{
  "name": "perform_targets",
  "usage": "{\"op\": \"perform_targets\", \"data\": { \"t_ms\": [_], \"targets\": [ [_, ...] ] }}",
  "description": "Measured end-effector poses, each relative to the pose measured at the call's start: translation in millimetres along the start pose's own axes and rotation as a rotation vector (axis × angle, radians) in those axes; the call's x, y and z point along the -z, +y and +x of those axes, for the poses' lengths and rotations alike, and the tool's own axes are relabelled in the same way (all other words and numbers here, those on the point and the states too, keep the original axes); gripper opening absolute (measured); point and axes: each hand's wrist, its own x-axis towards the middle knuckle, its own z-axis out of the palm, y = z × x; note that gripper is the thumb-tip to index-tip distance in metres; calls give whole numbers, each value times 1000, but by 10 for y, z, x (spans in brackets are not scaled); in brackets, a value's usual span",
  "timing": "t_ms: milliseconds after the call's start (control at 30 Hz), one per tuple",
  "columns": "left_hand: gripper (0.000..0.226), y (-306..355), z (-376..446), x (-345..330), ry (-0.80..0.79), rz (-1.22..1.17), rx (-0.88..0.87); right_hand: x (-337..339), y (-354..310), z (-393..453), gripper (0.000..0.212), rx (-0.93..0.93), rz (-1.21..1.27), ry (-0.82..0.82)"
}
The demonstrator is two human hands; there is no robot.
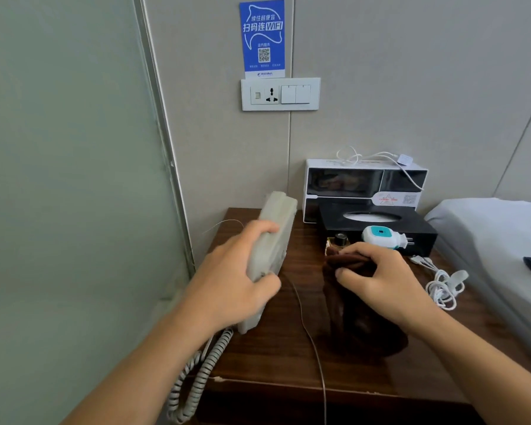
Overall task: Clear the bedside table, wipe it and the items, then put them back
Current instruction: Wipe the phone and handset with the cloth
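Phone (pixel 272 240) first: we grip it with our left hand (pixel 233 280), tilted up off the table (pixel 276 372), left of the tissue box (pixel 377 228). Our right hand (pixel 380 280) pinches the brown cloth (pixel 359 320) just before that box. We judge the phone light, rigid and smooth; hold its sides, minding the trailing coiled cord (pixel 196 375).

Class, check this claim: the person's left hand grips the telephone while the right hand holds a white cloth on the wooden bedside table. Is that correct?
Not quite: the cloth is dark brown, not white. The head view shows the left hand gripping the telephone while the right hand holds the brown cloth on the wooden bedside table.
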Motion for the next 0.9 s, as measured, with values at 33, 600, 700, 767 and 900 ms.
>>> {"op": "perform_targets", "data": {
  "t_ms": [33,600,700,767,900],
  "targets": [
    [64,83,-17,-48,-10,96,-30,14,-46,-2,16,-24,37,2],
    [102,285,-237,-365,-191,155,-21,-124,-244,-153,62,-164,95,-24],
    [95,102,-222,-210,-347,-174,31,-98,-153,-199,75,-92,110,61],
    [83,-43,-182,-136,-400,-403,55,-66,-103,-224,88,11,124,-36],
    [65,-226,-151,-151,-445,-517,45,-79,35,-240,101,192,-14,-210]
  ]
}}
